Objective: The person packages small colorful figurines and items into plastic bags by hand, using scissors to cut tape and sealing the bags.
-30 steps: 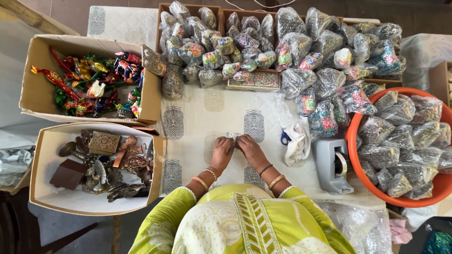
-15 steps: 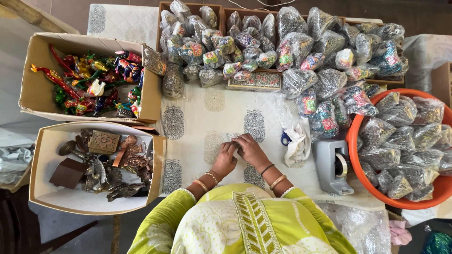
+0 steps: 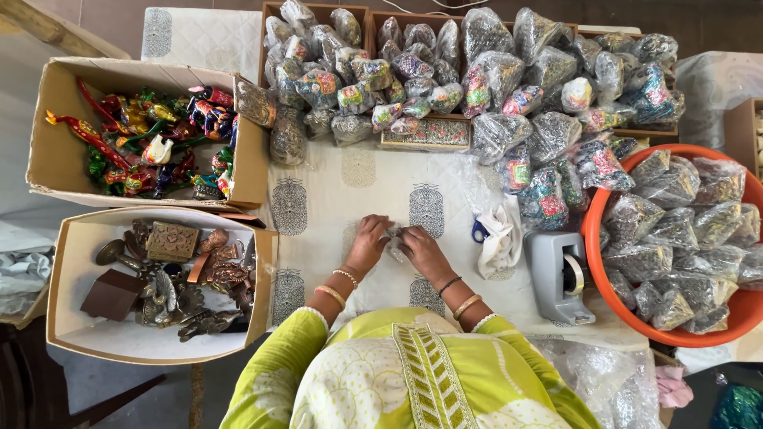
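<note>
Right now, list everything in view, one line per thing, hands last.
Small clear plastic-wrapped item: one, held between both hands, table centre.
White block-printed tablecloth: one, covers the table.
Clear-bagged decorated trinkets: many, multicoloured, heaped at the table's far side.
Orange round plastic tub: one, right, full of similar bags.
Grey tape dispenser: one, beside the tub.
White crumpled cloth: one, left of the dispenser.
Upper cardboard box: one, left, holds bright painted figures.
Lower cardboard box: one, left, holds brown metal pieces.
Left hand: bangled, on the item.
Right hand: bangled, on the item.
</note>
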